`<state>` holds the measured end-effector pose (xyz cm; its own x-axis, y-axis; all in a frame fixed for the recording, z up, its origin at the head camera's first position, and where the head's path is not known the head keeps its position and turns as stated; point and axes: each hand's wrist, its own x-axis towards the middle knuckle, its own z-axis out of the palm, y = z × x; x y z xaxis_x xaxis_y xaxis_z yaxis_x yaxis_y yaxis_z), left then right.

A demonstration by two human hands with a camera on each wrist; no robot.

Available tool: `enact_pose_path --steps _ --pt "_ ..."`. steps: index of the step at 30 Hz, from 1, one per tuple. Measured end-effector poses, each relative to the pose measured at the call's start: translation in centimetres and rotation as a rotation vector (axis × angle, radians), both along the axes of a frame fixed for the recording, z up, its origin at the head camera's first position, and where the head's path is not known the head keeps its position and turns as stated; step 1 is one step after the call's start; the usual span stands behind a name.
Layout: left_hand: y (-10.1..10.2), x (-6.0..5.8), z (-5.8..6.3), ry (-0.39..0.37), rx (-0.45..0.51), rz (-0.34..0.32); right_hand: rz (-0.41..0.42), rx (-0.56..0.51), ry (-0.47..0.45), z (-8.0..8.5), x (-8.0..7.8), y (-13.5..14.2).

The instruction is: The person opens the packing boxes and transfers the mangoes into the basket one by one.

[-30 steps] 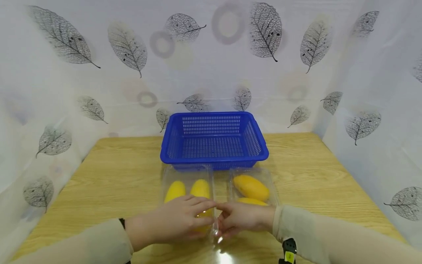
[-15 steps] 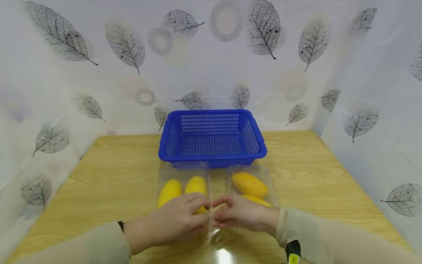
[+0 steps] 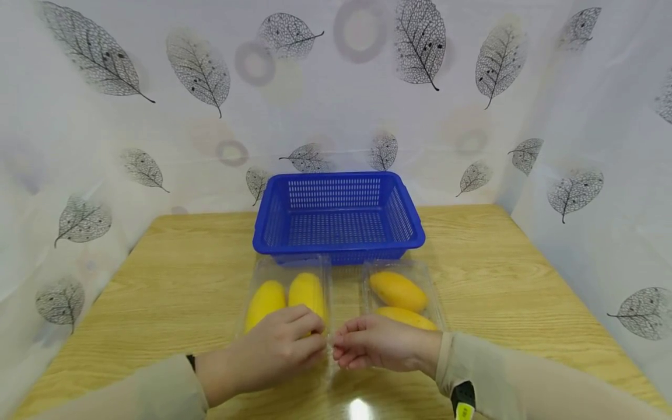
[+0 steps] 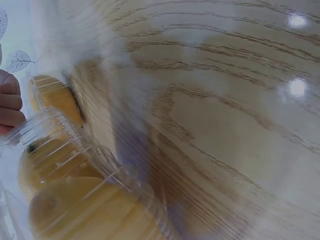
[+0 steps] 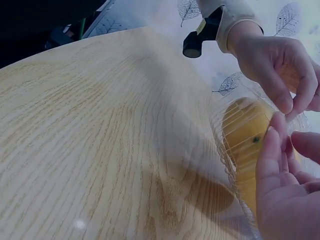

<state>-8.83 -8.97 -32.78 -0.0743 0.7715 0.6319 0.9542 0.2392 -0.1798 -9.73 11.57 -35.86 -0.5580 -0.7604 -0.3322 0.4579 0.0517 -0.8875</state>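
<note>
My left hand (image 3: 286, 344) lies across the near part of the left clear plastic box (image 3: 326, 280), its fingers bent at the right edge. In the right wrist view, thumb and forefinger of the left hand (image 5: 277, 67) pinch that edge. Two yellow mangoes (image 3: 266, 300) lie in the box, partly behind the hand; the left wrist view shows mangoes (image 4: 95, 210) through ribbed plastic. My right hand (image 3: 385, 343) hovers just right of the box edge, fingers loosely bent, apart from the left hand. In the right wrist view, a gap separates the thumb and fingers of the right hand (image 5: 287, 185).
A second clear box (image 3: 420, 267) with two orange-yellow mangoes (image 3: 399, 290) sits behind my right hand. A blue slotted basket (image 3: 338, 251) stands behind both boxes on the wooden table (image 3: 199, 262). A leaf-print cloth (image 3: 336, 105) hangs around the back and sides.
Both hands met at the left box's edge earlier; now they are slightly apart. The box and its mangoes have shifted a little left and tilted. My left fingers have curled in at the edge.
</note>
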Motion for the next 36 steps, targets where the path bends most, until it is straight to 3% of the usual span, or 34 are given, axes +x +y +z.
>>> enact_pose_path --steps 11,25,30,36 --pt "-0.3 0.3 -0.5 -0.056 0.057 0.038 0.031 -0.03 0.029 0.3 -0.1 -0.3" --pt "-0.1 0.7 -2.1 -0.033 0.032 0.052 0.042 -0.021 0.089 -1.0 0.2 -0.4" --pt "0.0 0.8 -1.9 -0.015 0.038 0.049 0.017 -0.005 0.148 -1.4 0.4 -0.4" --pt "-0.1 0.4 -1.0 -0.113 0.126 0.098 -0.071 0.058 0.166 -2.1 1.2 -0.2"
